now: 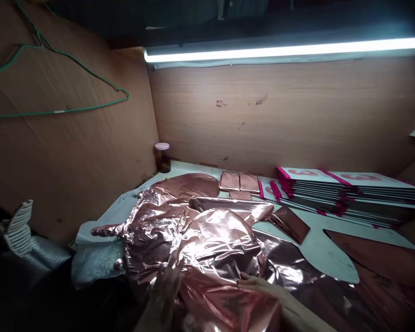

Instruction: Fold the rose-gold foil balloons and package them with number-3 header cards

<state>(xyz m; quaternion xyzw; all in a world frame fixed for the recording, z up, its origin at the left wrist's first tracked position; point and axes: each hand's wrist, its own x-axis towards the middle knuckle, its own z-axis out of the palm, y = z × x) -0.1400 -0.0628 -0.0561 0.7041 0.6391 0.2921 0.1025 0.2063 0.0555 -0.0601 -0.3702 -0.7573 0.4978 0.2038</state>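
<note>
A large crumpled sheet of shiny rose-gold foil (pixel 214 235) spreads over the middle of the table. At the lower centre my left hand (pixel 166 281) touches the foil's near edge; it is blurred, and its fingers are not clear. My right hand (pixel 263 286) rests on the foil farther right, with its fingers stretched out and lying flat. Between the two hands the foil bulges toward me. Folded foil pieces (pixel 290 223) lie to the right, and small flat foil squares (pixel 240 182) lie behind.
Stacked white and pink printed packets (pixel 339 189) stand at the back right. A jar with a pink lid (pixel 162 157) is in the back left corner. Clear plastic (pixel 98 260) lies at left, below a green hanger (pixel 86 109). Dark foil sheets (pixel 383 258) cover the right side.
</note>
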